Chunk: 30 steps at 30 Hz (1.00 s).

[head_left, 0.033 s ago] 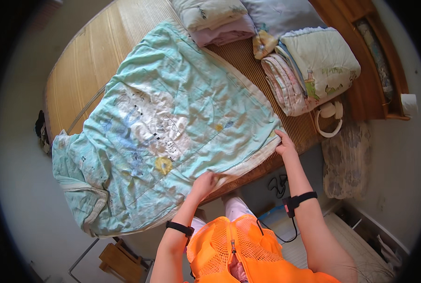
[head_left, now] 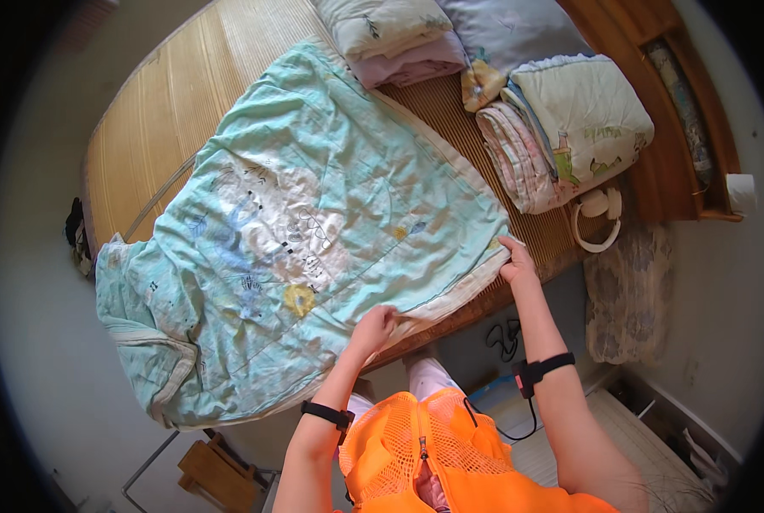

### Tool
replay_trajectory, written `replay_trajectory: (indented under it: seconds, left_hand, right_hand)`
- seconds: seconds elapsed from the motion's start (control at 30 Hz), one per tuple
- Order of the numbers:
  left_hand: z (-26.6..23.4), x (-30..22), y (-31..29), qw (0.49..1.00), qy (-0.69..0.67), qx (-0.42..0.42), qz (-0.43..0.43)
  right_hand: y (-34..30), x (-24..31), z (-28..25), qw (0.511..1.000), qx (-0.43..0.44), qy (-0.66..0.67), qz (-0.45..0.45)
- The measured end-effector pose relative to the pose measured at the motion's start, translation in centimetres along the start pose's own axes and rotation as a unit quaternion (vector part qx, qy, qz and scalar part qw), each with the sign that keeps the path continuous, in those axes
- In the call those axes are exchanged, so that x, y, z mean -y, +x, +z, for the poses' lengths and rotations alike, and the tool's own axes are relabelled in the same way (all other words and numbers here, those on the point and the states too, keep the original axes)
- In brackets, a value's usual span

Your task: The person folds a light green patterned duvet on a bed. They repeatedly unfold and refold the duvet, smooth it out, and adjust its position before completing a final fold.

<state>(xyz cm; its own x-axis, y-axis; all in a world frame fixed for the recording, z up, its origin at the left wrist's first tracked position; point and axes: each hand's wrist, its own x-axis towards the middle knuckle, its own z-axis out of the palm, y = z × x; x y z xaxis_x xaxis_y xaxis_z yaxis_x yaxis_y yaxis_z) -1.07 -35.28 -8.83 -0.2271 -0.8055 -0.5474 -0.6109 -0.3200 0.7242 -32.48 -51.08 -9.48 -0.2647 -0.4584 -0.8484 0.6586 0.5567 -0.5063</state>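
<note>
A thin mint-green quilt [head_left: 365, 205] with a white cloud-like patch, blue shapes and yellow flowers lies spread, a little wrinkled, over the bed. My left hand [head_left: 371, 329] is closed on its near edge, around the middle of that side. The quilt's near right corner is pinched in my right hand [head_left: 517, 258], thumb on top. Between the two hands the pale border runs along the bed's edge. At the far left the quilt is bunched, with part of its border folded over and hanging past the bed.
The bed has a woven bamboo mat [head_left: 151, 128]. Folded bedding [head_left: 595, 120], a grey pillow [head_left: 519, 34] and another folded stack [head_left: 390, 34] lie along the head side. White headphones [head_left: 600, 227] rest near the wooden headboard [head_left: 655, 171]. A wooden stool [head_left: 219, 474] stands at lower left.
</note>
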Motion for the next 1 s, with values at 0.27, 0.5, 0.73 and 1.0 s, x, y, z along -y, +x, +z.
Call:
replay_trajectory:
  seconds: [0.27,0.5,0.73,1.0]
  left_hand:
    - [-10.5,-4.0,-8.2,0.632,-0.754,-0.167,0.066]
    - [-7.0,6.2,-15.8,0.608,-0.740,-0.114,-0.264]
    - [-9.2,6.6,-15.3,0.724,-0.648,-0.195,-0.134]
    - [-13.9,7.0,-17.9,0.742,-0.653,-0.132,-0.077]
  right_hand:
    - [-23.4,-10.8,11.9,0.434,0.524,-0.521,-0.515]
    - [-25.1,-20.8,11.3,0.259,0.649,-0.626,-0.346]
    - [-26.9,-22.9,11.6,0.543,0.475,-0.611,-0.326]
    - [-30.1,-24.9,18.6,0.921,0.185,-0.319,-0.128]
